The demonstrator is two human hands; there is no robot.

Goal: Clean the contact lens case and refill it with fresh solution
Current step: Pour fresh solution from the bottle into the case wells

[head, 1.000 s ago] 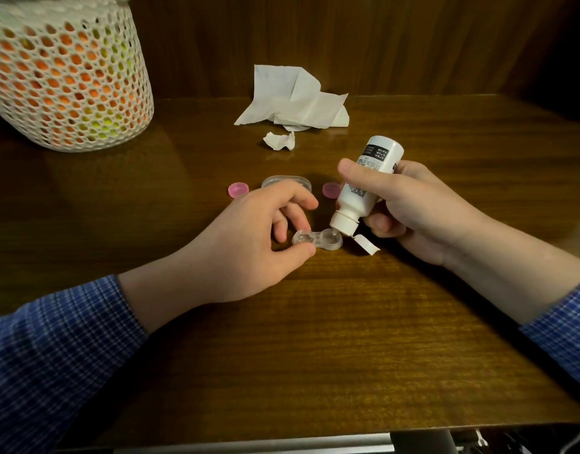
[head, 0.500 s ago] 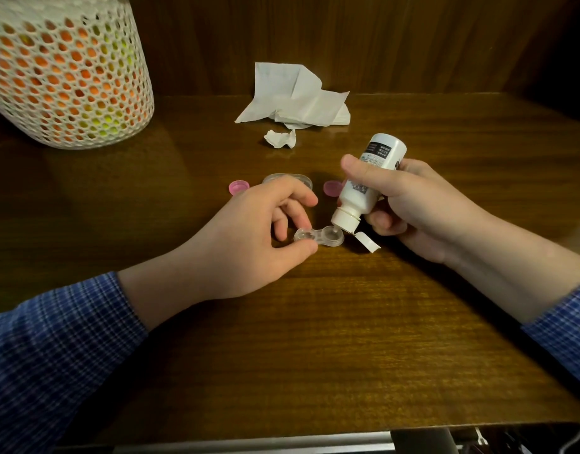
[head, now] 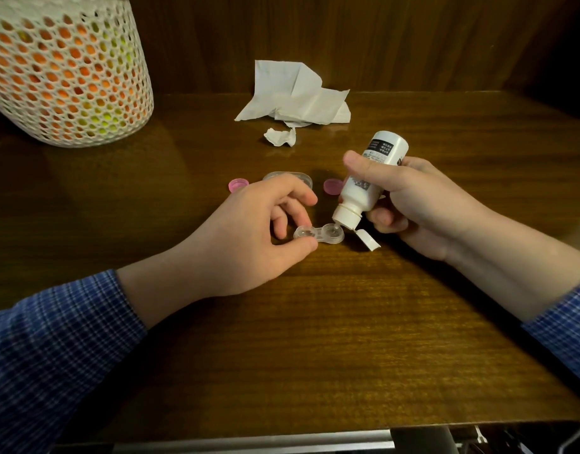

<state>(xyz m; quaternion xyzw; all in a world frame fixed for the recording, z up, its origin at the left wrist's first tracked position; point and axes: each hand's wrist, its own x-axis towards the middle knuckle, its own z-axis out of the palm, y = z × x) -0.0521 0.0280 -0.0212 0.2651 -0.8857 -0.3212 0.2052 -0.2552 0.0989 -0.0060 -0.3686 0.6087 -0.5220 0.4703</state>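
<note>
A clear two-well contact lens case lies on the wooden table. My left hand pinches its left well between thumb and fingers. My right hand grips a white solution bottle, tipped nozzle-down, with the tip just over the right well. The bottle's flip cap hangs open beneath it. Two pink caps lie behind my left hand, on either side of a clear oval lid.
A crumpled white tissue and a small torn piece lie at the back near the wooden wall. A white mesh basket with orange and green contents stands at the back left. The table's front edge runs along the bottom.
The bottle's nozzle has moved slightly left and down, closer over the right well. My left hand keeps the same hold on the case.
</note>
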